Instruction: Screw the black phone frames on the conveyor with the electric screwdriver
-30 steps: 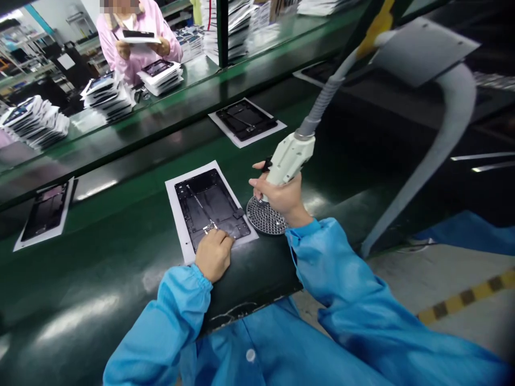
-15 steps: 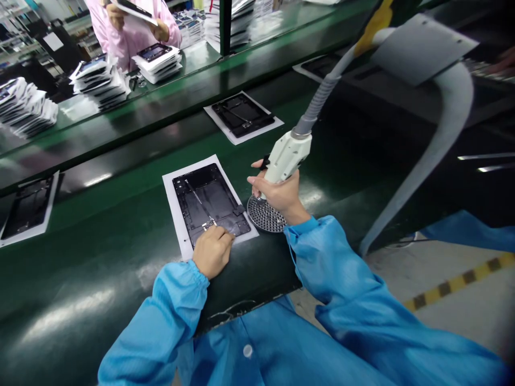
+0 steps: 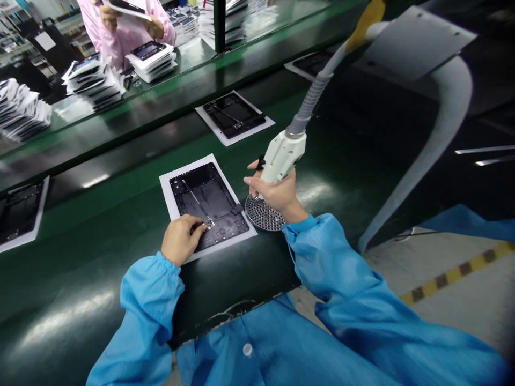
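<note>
A black tablet housing frame (image 3: 209,206) lies on a white paper sheet (image 3: 169,185) on the dark green conveyor belt (image 3: 100,268). My left hand (image 3: 180,239) rests on its lower edge, fingertips at a small metal part (image 3: 208,224). Whether those fingers grip the part is unclear. My right hand (image 3: 274,195) is closed around a white hand-held tool (image 3: 281,158) fed by a ribbed grey hose (image 3: 311,102). A round perforated metal disc (image 3: 262,213) sits below that hand, at the frame's right side.
Further black frames on paper (image 3: 233,115) (image 3: 18,213) lie along the belt. Beyond a raised green rail (image 3: 132,120), stacks of frames (image 3: 94,83) stand near a co-worker in pink (image 3: 124,29) holding a panel. A curved grey duct (image 3: 446,139) rises at right.
My left hand has slid left across the frame's lower part, and its fingertips remain at the small metal part. My right hand and the tool stay nearly still. The whole view has drifted slightly.
</note>
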`<state>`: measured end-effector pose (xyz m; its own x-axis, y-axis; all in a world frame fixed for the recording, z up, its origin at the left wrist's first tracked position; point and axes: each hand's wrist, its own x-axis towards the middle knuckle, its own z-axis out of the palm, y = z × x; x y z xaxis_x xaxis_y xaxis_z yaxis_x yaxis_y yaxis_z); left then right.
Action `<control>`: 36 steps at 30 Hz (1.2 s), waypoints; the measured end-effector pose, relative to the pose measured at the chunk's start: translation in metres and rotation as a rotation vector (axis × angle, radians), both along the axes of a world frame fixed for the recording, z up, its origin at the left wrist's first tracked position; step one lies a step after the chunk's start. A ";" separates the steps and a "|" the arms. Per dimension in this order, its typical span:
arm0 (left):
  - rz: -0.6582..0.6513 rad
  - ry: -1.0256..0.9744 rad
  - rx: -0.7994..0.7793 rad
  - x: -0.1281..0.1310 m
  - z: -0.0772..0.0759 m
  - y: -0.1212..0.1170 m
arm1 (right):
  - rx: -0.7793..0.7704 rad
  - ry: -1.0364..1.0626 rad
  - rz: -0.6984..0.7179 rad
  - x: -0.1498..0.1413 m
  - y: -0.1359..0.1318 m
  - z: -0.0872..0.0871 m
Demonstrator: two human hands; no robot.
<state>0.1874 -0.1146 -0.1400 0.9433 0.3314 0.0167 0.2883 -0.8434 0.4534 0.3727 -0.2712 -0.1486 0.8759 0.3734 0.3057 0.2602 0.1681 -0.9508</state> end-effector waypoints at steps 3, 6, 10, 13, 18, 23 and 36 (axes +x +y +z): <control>0.082 0.035 0.047 0.000 -0.001 0.003 | -0.008 0.001 0.009 0.000 0.000 0.000; 0.076 0.095 0.069 0.003 -0.006 -0.001 | -0.005 -0.014 0.005 -0.002 0.000 0.001; 0.039 0.060 0.038 0.006 -0.010 -0.007 | 0.013 -0.039 -0.040 -0.004 -0.003 0.005; 0.059 0.021 -0.065 0.006 -0.008 -0.010 | 0.017 -0.053 -0.039 -0.004 -0.005 0.006; 0.110 0.026 -0.317 0.006 -0.004 -0.023 | 0.020 -0.044 -0.035 -0.006 -0.005 0.009; 0.058 0.164 -0.317 0.006 -0.008 -0.031 | 0.017 -0.064 -0.019 -0.006 -0.004 0.009; -0.034 0.227 -0.083 0.011 -0.008 -0.028 | 0.023 -0.042 -0.018 -0.009 -0.005 0.011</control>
